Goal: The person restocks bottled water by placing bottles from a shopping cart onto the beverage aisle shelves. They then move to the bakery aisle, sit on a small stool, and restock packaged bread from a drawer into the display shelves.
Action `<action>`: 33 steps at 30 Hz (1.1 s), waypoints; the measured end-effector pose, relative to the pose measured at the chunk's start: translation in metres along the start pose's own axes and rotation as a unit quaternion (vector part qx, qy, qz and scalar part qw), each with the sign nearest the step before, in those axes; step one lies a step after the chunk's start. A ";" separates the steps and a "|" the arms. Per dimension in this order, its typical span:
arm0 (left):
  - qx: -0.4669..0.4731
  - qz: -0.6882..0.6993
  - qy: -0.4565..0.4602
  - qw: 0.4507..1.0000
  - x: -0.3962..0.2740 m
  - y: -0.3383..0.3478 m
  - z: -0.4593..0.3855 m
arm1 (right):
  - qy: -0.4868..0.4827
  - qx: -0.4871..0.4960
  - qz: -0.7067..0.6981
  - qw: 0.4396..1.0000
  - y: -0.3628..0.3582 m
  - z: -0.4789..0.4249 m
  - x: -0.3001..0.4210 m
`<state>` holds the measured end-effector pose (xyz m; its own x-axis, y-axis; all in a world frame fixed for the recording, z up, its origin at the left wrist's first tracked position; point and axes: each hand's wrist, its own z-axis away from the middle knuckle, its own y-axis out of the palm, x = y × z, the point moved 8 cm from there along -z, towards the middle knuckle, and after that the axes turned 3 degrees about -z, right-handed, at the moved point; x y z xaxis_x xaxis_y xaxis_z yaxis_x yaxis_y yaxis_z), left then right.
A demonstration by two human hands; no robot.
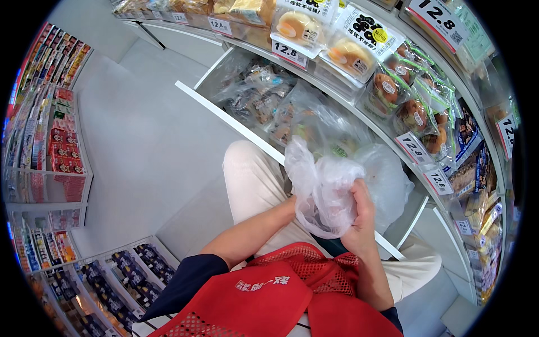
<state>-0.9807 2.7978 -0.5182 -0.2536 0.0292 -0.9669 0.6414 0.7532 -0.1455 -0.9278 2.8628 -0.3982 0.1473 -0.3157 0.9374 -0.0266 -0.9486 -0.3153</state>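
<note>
A thin translucent plastic bag [326, 193] is bunched up in front of me, above the front edge of an open white drawer [229, 120]. My right hand [363, 215] grips the bag's right side, thumb toward the top. On the other side my left forearm [257, 229] reaches up to the bag, whose folds cover the left hand, so its fingers are hidden. Inside the drawer lie clear plastic bags of wrapped food packs [263, 94]. A rounded, cloudy plastic bag [385, 185] rests at the drawer's right end, just beyond my right hand.
Above the drawer, a curved shelf holds packaged bread [349, 54], bagged round buns [412, 113] and price tags [290, 54]. My knee [248, 168] is close against the drawer front. Stocked shelves [67, 143] stand across the grey floor [126, 139], with a low product rack [109, 282] behind my left side.
</note>
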 end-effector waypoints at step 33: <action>-0.087 -0.625 -0.368 0.683 0.063 -0.286 -0.036 | 0.090 -0.037 0.361 0.927 -0.053 0.110 -0.111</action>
<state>-1.2061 2.6085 -0.5298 -0.0502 -0.9981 0.0362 0.1449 -0.0432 -0.9885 -0.8336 2.9500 -0.5017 -0.1018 -0.8616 0.4973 -0.1230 -0.4852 -0.8657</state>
